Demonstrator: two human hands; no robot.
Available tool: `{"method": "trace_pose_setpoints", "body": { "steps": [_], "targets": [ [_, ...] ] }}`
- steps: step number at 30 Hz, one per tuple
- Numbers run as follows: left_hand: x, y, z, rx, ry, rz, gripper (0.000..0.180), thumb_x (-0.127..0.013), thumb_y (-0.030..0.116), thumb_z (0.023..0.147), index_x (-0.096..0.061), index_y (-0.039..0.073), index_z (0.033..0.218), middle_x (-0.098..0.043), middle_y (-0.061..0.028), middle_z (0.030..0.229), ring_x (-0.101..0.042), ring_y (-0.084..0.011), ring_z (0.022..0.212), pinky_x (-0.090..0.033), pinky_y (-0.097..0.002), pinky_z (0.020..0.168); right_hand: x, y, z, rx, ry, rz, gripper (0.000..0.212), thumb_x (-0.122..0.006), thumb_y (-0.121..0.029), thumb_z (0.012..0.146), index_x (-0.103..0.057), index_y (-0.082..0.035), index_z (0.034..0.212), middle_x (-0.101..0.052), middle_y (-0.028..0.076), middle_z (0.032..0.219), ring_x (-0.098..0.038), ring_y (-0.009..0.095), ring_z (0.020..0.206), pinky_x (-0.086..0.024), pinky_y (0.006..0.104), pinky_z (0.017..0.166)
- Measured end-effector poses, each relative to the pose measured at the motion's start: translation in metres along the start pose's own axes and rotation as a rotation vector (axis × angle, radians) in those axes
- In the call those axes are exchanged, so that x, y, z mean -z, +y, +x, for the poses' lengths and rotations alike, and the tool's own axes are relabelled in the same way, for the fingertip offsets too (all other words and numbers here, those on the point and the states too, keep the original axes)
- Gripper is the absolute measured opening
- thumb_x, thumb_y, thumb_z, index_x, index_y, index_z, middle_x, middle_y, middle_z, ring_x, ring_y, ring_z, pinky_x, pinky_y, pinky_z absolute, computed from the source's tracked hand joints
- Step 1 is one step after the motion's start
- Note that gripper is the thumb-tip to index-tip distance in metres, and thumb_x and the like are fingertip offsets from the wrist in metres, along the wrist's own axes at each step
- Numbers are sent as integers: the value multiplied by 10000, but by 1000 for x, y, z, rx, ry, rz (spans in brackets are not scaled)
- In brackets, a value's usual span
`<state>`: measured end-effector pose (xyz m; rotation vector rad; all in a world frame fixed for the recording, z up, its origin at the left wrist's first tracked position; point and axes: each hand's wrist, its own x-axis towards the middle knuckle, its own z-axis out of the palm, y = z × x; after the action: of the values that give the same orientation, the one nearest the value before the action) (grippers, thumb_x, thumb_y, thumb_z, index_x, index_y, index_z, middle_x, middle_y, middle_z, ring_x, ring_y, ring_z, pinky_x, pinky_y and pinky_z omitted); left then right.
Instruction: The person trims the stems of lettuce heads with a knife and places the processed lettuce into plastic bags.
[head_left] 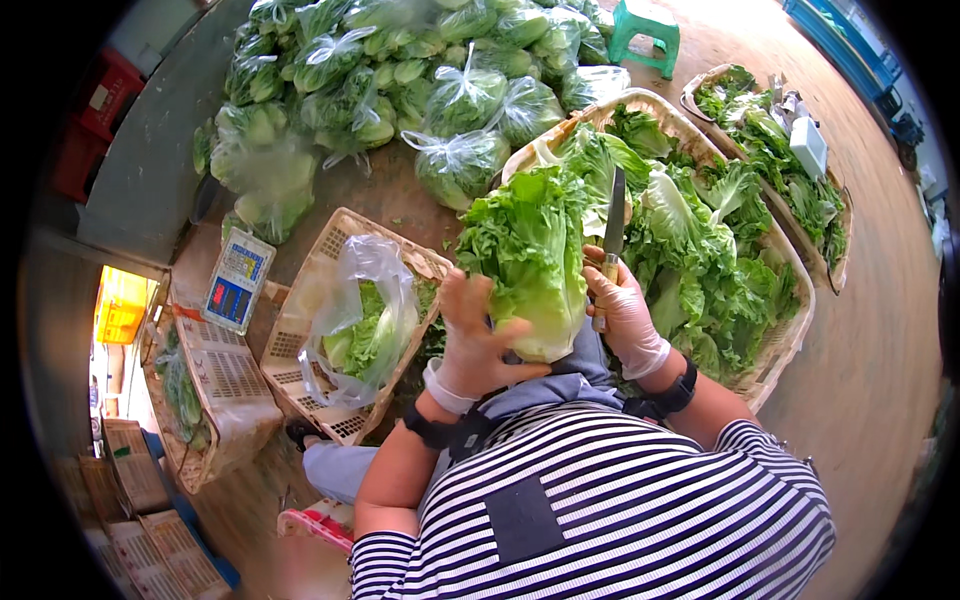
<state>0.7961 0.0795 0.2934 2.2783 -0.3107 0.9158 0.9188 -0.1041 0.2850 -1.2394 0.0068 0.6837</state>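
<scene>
My left hand [476, 338], in a thin clear glove, grips the base of a big green lettuce head [528, 256] held upright over my lap. My right hand [624, 316], gloved too, is closed on the wooden handle of a knife [612, 228] whose dark blade points up beside the lettuce's right side. Behind both hands lies a wide woven bamboo tray [790, 330] heaped with loose lettuce.
A cream plastic crate [300, 345] at my left holds an open clear bag of lettuce [365, 325]. A digital scale [237, 280] sits further left. Several tied bags of greens [400, 80] pile up ahead. A second bamboo tray [838, 262] and a green stool [645, 35] stand far right.
</scene>
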Motion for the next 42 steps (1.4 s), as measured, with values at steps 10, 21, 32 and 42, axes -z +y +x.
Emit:
{"method": "trace_pose_setpoints", "body": {
  "steps": [10,21,32,42],
  "targets": [
    [-9,-32,-85,1081,178,-1605,714,-757,207,730,-404,107,1341,-515,-67,1258,-482,-256,1174,-425,-411,979,-23,13,-18,136,-302,-330,353,-613,-188,875,-524,-77,1198,-598,23,1087,-552,66,828,-415,186,637],
    [2,-39,-125,998,633,-1823,629,-620,320,834,-373,107,1372,-449,-88,1362,-428,-286,1245,-346,-453,1050,95,-10,136,552,547,-1752,471,-614,-288,836,-498,-48,1226,-524,183,1195,-524,331,1081,-429,416,917],
    [73,-1,-23,518,49,74,1079,-773,330,704,-54,82,1469,-221,-213,1463,-317,-335,1321,-258,-426,1087,-110,50,29,-36,-547,133,622,-635,-255,847,-363,-39,1363,-464,91,1329,-440,233,1220,-338,380,1038],
    [150,-12,-111,823,607,883,580,-757,231,721,-519,-13,1191,-598,-160,1097,-594,-277,969,-438,-400,905,-111,113,105,-499,-831,686,617,-543,-530,858,-483,-93,1288,-542,86,1262,-496,268,1160,-374,427,1017]
  ]
}}
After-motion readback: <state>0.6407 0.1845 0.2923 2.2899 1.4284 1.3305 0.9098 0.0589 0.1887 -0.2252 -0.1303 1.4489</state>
